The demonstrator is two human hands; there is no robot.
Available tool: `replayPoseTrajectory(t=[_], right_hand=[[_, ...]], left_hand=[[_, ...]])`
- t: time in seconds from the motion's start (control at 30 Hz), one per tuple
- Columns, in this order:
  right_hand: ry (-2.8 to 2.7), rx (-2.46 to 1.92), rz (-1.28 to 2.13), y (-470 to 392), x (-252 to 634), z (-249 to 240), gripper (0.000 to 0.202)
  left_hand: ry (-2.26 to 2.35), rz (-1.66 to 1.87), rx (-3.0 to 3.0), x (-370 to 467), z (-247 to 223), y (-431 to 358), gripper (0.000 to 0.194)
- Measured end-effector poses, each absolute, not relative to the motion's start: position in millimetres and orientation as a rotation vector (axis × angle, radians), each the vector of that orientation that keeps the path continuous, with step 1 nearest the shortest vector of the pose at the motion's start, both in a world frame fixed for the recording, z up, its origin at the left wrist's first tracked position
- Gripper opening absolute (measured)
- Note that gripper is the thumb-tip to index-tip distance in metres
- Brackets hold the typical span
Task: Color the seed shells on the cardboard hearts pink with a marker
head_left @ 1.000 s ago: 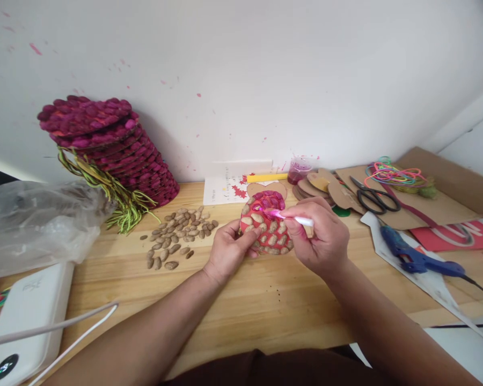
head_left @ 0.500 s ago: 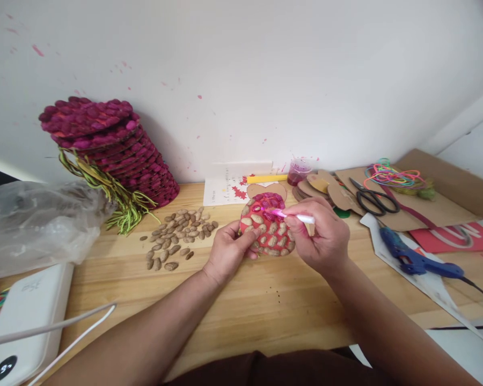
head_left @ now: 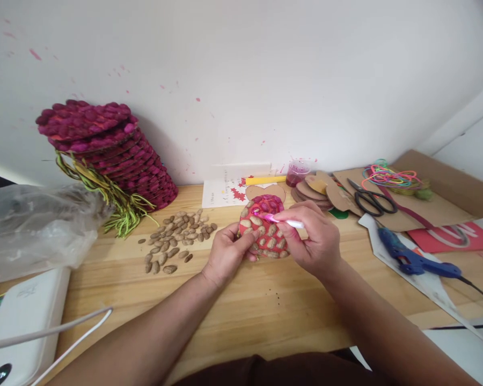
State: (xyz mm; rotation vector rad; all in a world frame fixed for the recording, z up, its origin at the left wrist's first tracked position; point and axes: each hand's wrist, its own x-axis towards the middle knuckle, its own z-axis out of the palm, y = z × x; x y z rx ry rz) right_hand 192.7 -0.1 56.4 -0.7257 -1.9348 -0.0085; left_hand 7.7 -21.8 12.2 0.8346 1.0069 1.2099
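Note:
My left hand grips the left edge of a round red disc covered with peanut shells. Shells near its top are painted magenta; the lower ones are natural tan. In my right hand is a white-handled paintbrush, pinched between thumb and fingers, its pink bristles touching a shell near the disc's upper middle. Loose peanut shells lie on the table to the left. Behind the disc stands a clear cup of magenta paint.
At left leans a tall stack of magenta shell discs beside a plastic bag and a white power bank. Cardboard pieces, black scissors and a blue glue gun with its cord lie at right.
The brush tip has shifted slightly left and down on the disc, and my right hand has moved left with it. My left hand keeps its hold. The view has shifted slightly.

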Motion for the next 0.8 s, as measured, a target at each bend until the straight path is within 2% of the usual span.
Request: replayPoseTrajectory(t=[0.2, 0.57, 0.8], right_hand=[[-1.926, -0.727, -0.084, 1.5, 196.0, 56.7, 0.020], [-1.875, -0.765, -0.010, 2.8, 196.0, 56.0, 0.017], [-1.789, -0.830, 0.176, 2.7, 198.8, 50.0, 0.012]], left_hand=[[1.007, 1.223, 0.797, 8.6, 15.1, -21.8, 0.046], [0.992, 1.215, 0.808, 7.6, 13.5, -21.4, 0.043], [0.990, 1.207, 0.819, 7.0, 12.4, -21.6, 0.044]])
